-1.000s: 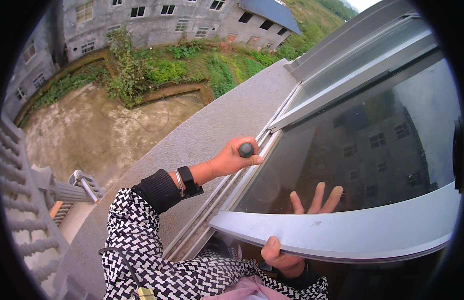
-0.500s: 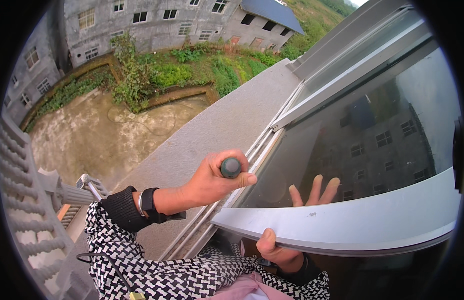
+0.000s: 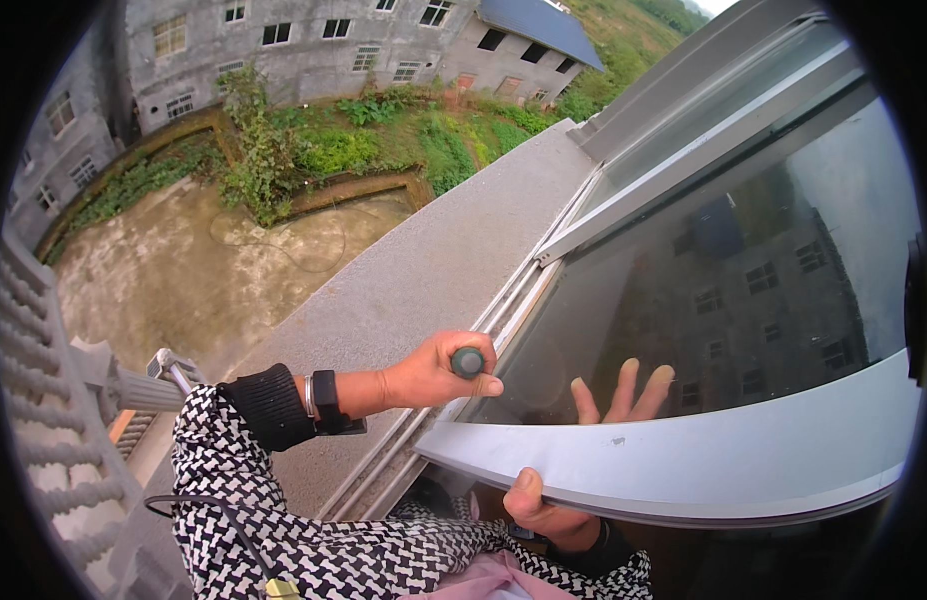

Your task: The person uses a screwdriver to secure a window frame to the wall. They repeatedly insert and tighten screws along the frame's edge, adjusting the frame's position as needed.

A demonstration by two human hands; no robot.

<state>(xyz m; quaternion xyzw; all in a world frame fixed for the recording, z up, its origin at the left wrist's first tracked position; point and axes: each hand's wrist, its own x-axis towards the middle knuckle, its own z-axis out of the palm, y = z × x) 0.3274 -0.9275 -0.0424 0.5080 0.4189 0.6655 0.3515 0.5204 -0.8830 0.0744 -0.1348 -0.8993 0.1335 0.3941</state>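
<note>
My left hand [image 3: 438, 368] is closed around a screwdriver [image 3: 468, 362], seen end-on as a round dark green handle with a grey cap; its shaft is hidden. It is at the near left corner of a sliding window sash [image 3: 663, 455], just above the window track [image 3: 403, 450]. My right hand [image 3: 553, 515] grips the sash's pale metal frame, thumb on the near side and three fingertips showing beyond it, against the dark glass [image 3: 703, 320].
A second window panel [image 3: 703, 150] stands farther along the track. Outside it runs a concrete ledge [image 3: 443, 250], with a drop to a yard [image 3: 173, 270]. A balustrade [image 3: 58, 440] is at left. A black cable [image 3: 223, 510] hangs by my left sleeve.
My left hand has moved slightly down with the screwdriver, closer to the sash corner. My right hand keeps its grip on the frame, which appears slightly lower and farther left.
</note>
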